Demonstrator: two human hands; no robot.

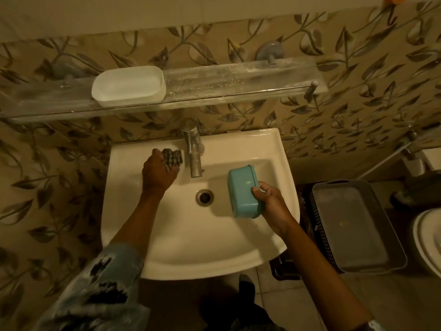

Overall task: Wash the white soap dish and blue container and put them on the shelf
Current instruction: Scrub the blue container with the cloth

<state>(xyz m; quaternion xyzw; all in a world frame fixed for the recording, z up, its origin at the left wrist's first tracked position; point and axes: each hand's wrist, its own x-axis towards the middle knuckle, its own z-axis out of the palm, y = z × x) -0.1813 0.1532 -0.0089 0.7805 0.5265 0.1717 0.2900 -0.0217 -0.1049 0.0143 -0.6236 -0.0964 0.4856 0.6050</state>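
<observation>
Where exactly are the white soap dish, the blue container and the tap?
white soap dish (128, 86): head view, inside of the dish.
blue container (242, 191): head view, its broad upturned face.
tap (194, 158): head view, middle of the spout.

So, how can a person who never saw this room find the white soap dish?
Look above the sink to the glass shelf on the wall. The white soap dish sits left of its middle, the only thing standing on it.

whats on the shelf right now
Only the white soap dish sits on the glass shelf, left of middle. Its inside looks empty. The shelf under it is hidden.
</observation>
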